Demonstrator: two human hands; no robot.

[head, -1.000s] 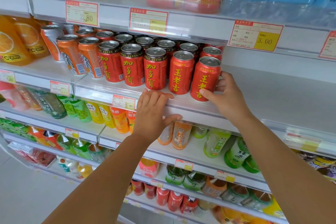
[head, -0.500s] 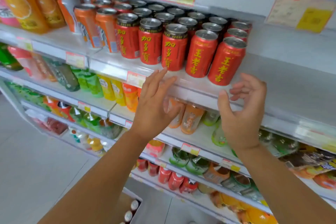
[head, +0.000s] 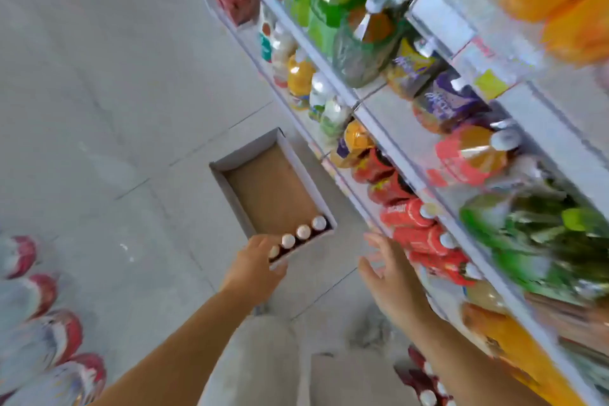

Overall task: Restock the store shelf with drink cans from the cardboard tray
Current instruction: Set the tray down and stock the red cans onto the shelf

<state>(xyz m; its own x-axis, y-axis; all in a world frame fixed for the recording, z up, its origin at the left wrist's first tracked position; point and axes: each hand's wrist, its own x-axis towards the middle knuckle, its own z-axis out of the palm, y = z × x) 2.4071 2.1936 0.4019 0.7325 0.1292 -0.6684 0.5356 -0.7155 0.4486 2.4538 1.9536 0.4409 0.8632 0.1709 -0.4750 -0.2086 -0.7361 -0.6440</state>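
Cardboard tray (head: 230,160) lies on the floor (head: 99,76) just beside the foot of the store shelf (head: 392,142), presumably to put stock within reach of the bay; 4 drink cans (head: 303,231) stand in 1 row against its near wall, the rest of the tray bare; left hand (head: 253,269) reaches over the near corner at the end can, judged the next pick; whether it grasps that can cannot be told; right hand (head: 384,269) is released, fingers spread, holding nothing, near the lower shelf edge; shelf goods are blurred, labels unreadable; red-and-white items (head: 36,323) at lower left are cut off, unidentified
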